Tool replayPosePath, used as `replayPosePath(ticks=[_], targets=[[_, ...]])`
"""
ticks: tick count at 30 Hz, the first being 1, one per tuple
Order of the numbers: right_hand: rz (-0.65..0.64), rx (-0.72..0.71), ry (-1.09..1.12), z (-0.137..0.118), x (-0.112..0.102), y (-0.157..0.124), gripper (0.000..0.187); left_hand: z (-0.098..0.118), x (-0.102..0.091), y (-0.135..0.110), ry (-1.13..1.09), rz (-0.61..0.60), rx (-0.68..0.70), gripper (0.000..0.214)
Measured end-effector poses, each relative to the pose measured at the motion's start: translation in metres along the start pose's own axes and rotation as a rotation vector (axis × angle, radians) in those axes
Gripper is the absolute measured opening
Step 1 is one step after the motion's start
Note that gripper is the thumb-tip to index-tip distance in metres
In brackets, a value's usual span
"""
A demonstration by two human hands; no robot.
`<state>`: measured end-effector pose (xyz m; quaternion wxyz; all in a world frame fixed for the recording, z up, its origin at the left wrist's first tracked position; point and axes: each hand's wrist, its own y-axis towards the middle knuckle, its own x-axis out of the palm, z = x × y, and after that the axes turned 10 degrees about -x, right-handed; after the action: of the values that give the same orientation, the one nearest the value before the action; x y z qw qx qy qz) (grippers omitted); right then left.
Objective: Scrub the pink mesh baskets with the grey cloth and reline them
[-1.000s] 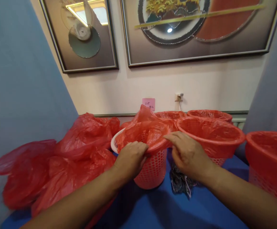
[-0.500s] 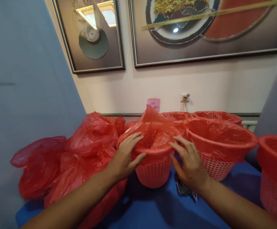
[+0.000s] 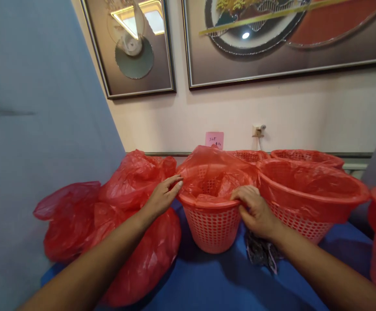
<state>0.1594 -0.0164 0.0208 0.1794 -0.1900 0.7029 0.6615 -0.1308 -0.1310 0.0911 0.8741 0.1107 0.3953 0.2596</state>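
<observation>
A small red lattice basket [image 3: 212, 226] stands on the blue table, lined with a thin red plastic bag [image 3: 217, 175] that lies over its rim. My left hand [image 3: 162, 196] rests on the basket's left rim, fingers stretched out flat against the bag. On the right side of the rim, my right hand [image 3: 256, 211] has its fingers curled over the edge, gripping the bag there.
A heap of loose red plastic bags [image 3: 123, 216] lies to the left. Several bigger red baskets [image 3: 307, 196] with liners stand to the right and behind. A dark patterned cloth [image 3: 262, 255] lies under my right wrist. The wall with framed pictures is close behind.
My left hand slid from the front of the rim to its left side and opened flat. The right hand closed over the right rim. The bag now sits lower, spread over the rim.
</observation>
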Motion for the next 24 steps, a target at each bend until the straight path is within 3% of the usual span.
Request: replayPosePath(ticks=[4,7,12,17,20,24], targets=[[0.070,0.103,-0.134,0.012,-0.015,-0.005,0.035,-0.005,0.005,-0.011,-0.153,0.010,-0.038,0.044],[0.104,0.070,-0.183,-0.015,-0.013,0.002,0.046,-0.002,0.011,-0.020,-0.227,-0.002,-0.054,0.039],[0.018,-0.049,-0.196,-0.055,0.013,0.011,0.037,0.004,0.016,-0.030,-0.314,0.041,-0.100,0.041],[0.082,-0.082,-0.266,-0.042,0.034,-0.002,0.039,0.010,0.018,-0.026,-0.577,0.176,-0.333,0.056],[0.142,-0.095,-0.249,-0.033,0.034,-0.007,0.037,0.013,0.018,-0.018,-0.679,0.220,-0.385,0.049],[0.155,-0.100,-0.197,-0.023,0.024,-0.008,0.033,0.012,0.017,-0.016,-0.795,0.180,-0.413,0.024]])
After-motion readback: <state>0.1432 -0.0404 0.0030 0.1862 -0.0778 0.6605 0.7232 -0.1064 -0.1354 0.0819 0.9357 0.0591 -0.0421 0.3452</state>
